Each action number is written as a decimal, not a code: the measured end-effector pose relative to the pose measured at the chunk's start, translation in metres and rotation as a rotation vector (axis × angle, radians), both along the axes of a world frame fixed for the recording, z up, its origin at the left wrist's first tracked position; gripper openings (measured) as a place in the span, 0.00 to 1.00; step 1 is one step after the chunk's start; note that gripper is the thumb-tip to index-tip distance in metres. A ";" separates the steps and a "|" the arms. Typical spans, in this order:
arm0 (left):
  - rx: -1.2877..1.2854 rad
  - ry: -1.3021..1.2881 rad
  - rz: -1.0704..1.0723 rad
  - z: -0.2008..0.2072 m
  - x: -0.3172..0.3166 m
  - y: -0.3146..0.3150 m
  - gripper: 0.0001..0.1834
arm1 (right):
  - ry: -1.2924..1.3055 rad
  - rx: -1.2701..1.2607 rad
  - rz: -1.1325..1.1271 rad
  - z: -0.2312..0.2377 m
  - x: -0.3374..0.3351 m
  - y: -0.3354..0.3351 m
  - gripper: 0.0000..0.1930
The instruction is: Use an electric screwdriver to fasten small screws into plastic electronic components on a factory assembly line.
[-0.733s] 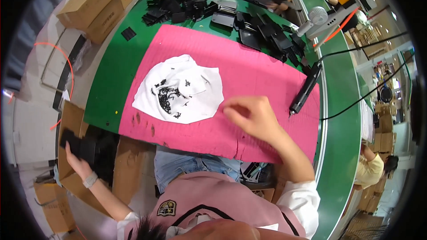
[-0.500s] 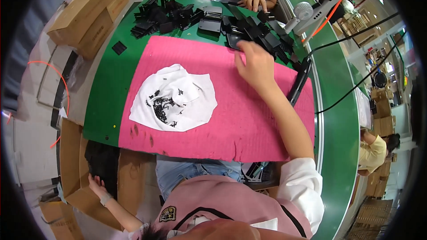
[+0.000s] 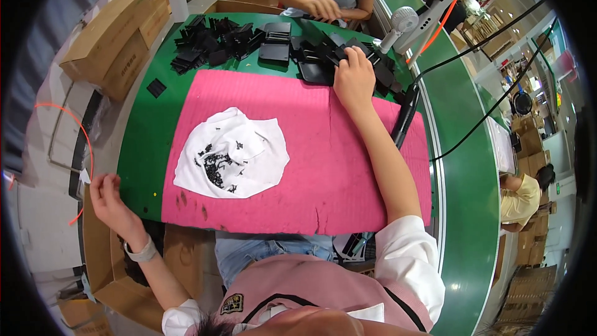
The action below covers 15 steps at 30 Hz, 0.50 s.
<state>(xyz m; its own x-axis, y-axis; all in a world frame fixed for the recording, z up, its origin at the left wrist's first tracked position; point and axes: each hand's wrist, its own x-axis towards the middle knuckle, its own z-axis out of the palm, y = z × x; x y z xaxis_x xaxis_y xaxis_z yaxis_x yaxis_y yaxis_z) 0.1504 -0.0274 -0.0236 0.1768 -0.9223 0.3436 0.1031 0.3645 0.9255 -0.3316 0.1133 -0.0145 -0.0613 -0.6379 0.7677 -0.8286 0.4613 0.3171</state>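
Observation:
My right hand (image 3: pixel 355 81) reaches to the far side of the pink mat (image 3: pixel 329 149), its fingers bent down on a black plastic part in the heap of black plastic parts (image 3: pixel 317 73). The fingertips are partly hidden among the pieces. Off the table's left edge, my left hand (image 3: pixel 113 204) is raised above an open cardboard box (image 3: pixel 102 267), fingers loosely bent and apart, with nothing seen in it. A crumpled white cloth (image 3: pixel 264 140) lies on the mat, bearing many tiny black screw-like pieces (image 3: pixel 216 169).
More black parts (image 3: pixel 214 46) are piled at the far left of the green table (image 3: pixel 140 149). A black corded tool (image 3: pixel 407 112) rests along the mat's right side, near a small white fan (image 3: pixel 404 20). Opposite sits a co-worker (image 3: pixel 326 9), hands near the far edge.
My left hand has risen out of the cardboard box to beside the table edge. My right hand has closed down onto the black parts. The view has shifted slightly.

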 end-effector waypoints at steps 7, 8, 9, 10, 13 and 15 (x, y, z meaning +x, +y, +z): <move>0.194 -0.098 -0.899 0.051 -0.143 0.069 0.13 | -0.151 -0.214 0.403 0.032 0.056 0.048 0.08; 0.368 -0.019 -1.044 0.054 -0.161 0.079 0.15 | -0.030 -0.220 0.512 0.031 0.063 0.053 0.07; 0.545 0.064 -1.181 0.055 -0.175 0.086 0.18 | 0.040 -0.174 0.617 0.030 0.074 0.061 0.07; 0.548 0.068 -1.172 0.050 -0.186 0.087 0.18 | 0.022 -0.089 0.725 0.030 0.087 0.069 0.07; 0.723 0.278 -1.340 0.041 -0.206 0.086 0.18 | 0.070 0.066 0.856 0.032 0.129 0.086 0.12; 0.615 0.121 -1.274 0.048 -0.204 0.084 0.16 | -0.012 0.208 0.937 0.033 0.147 0.087 0.08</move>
<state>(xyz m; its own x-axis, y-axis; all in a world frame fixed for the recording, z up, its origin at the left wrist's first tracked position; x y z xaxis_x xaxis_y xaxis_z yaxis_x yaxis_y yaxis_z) -0.0539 0.0570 0.0246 -0.8769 -0.4651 -0.1217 0.1391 -0.4876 0.8619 -0.1844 0.2001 0.0187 0.5359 -0.5553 0.6359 -0.8358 -0.4551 0.3069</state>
